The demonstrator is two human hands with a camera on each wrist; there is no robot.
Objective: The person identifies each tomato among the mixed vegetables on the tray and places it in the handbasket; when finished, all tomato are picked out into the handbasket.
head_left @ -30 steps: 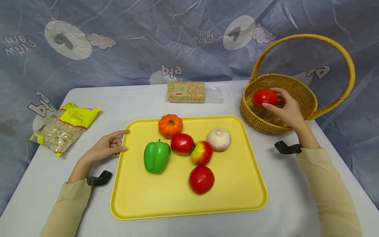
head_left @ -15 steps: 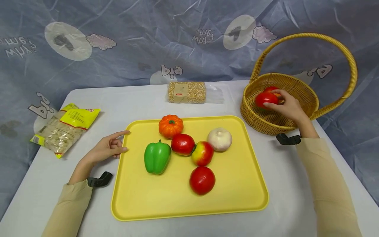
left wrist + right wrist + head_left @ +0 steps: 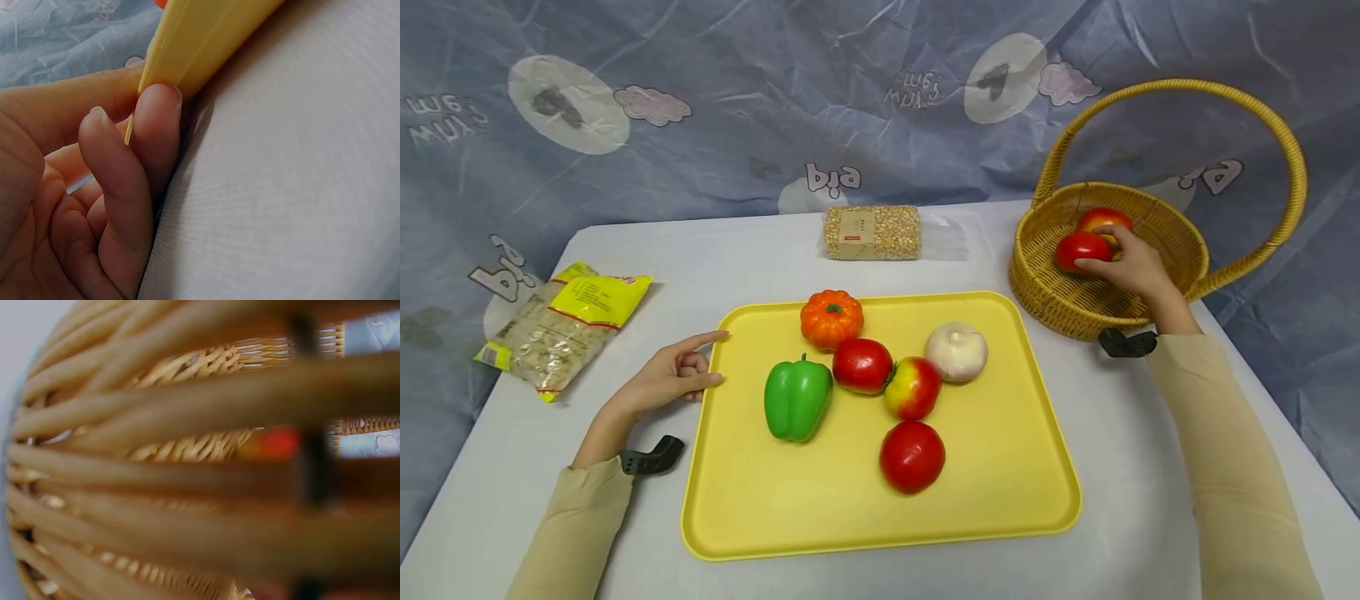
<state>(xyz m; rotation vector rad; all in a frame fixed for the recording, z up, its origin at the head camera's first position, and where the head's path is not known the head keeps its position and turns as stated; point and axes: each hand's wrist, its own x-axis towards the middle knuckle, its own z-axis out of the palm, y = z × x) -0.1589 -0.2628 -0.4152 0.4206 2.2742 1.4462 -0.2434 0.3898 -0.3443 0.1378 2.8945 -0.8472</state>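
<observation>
In the head view my right hand point(image 3: 1126, 265) reaches into the wicker basket point(image 3: 1051, 302) and holds a smooth red tomato point(image 3: 1078, 252) between thumb and fingers. Behind it in the basket lies a red-and-yellow fruit point(image 3: 1103, 219), partly covered by the fingers. At the left edge of the yellow tray point(image 3: 805, 512), my left hand point(image 3: 666, 375) pinches the rim; the left wrist view shows fingers on both sides of the tray edge point(image 3: 178, 50). Blurred basket strands point(image 3: 187, 419) fill most of the right wrist view and hide the right hand.
On the tray lie a green bell pepper point(image 3: 798, 398), an orange pumpkin point(image 3: 832, 320), a garlic bulb point(image 3: 957, 352), a dark red fruit point(image 3: 862, 367), a red-yellow fruit point(image 3: 913, 387) and a round red fruit point(image 3: 912, 457). Bagged kernels point(image 3: 887, 233) and a yellow-topped bag point(image 3: 561, 329) lie beyond.
My right hand has shifted slightly right and lower into the basket with the tomato. The red-and-yellow fruit behind it has come into sight. My left hand stays at the tray.
</observation>
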